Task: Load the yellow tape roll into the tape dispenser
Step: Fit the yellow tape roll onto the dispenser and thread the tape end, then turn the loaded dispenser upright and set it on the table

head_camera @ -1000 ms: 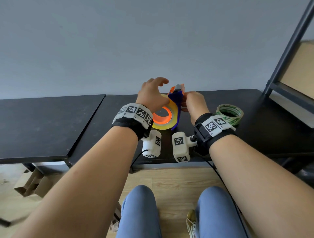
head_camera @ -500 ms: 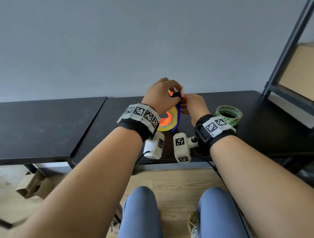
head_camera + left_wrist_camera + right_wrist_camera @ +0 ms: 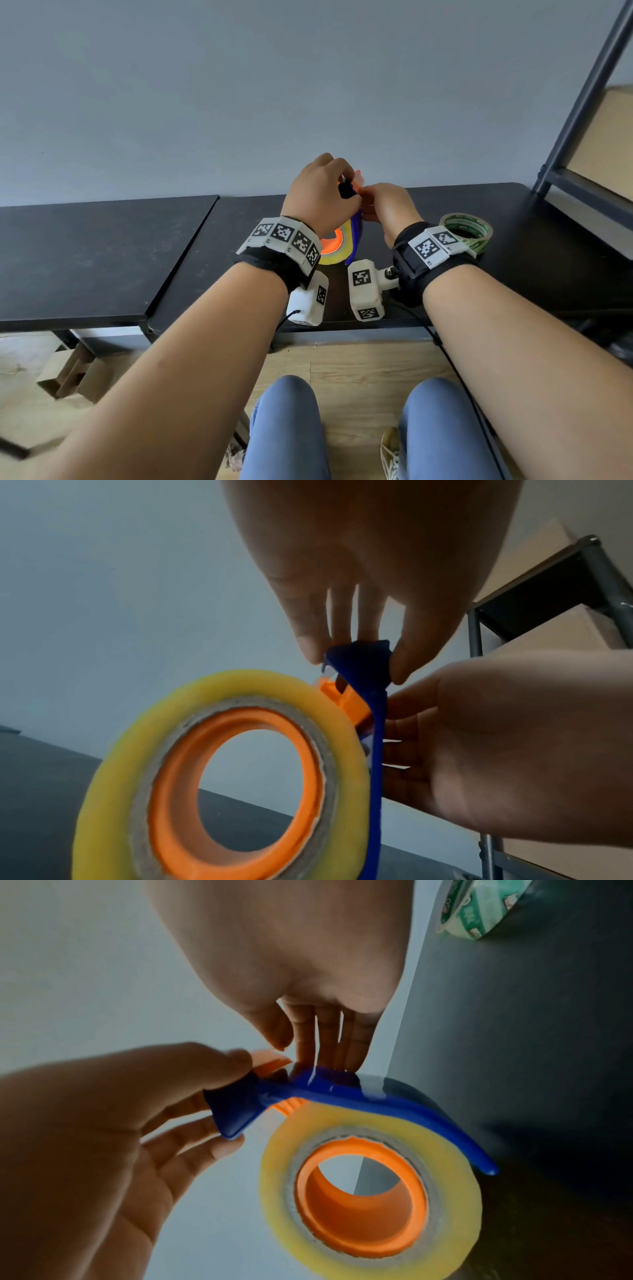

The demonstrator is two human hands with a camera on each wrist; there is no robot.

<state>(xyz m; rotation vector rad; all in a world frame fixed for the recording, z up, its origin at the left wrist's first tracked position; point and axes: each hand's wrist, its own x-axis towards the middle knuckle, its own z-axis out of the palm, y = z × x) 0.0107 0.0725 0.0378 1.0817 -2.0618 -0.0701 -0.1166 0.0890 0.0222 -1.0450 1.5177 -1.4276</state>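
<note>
Item: yellow tape roll (image 3: 219,775). Seated on the orange hub (image 3: 240,791) of the tape dispenser (image 3: 359,1093); fills the lower centre of both wrist views and shows partly, centre frame, between the wrists in the head view. Held above the table (image 3: 479,205); contact with it cannot be told.

Item: tape dispenser, blue curved frame arching over the roll, orange inner part near the cutter end.

Item: left hand (image 3: 318,198). Fingertips pinched together on the blue cutter end, top centre of the left wrist view.

Item: right hand (image 3: 387,209). Fingers extended, tips resting on the blue frame's outer curve; a clear strip appears to lie under them. Whether the thumb pinches the strip cannot be told.

Step in hand (judgement): roll looks mounted; the free end is being led over the frame to the cutter. To do it well: keep the pinch on the cutter end steady, draw the strip flat and centred along the frame, avoid letting it fold onto itself, and press it down only once aligned.

Containers: none. The hub carries the yellow roll only.

Other: green printed tape roll (image 3: 467,233), lying flat on the table at right of frame, well apart from the dispenser.
</note>
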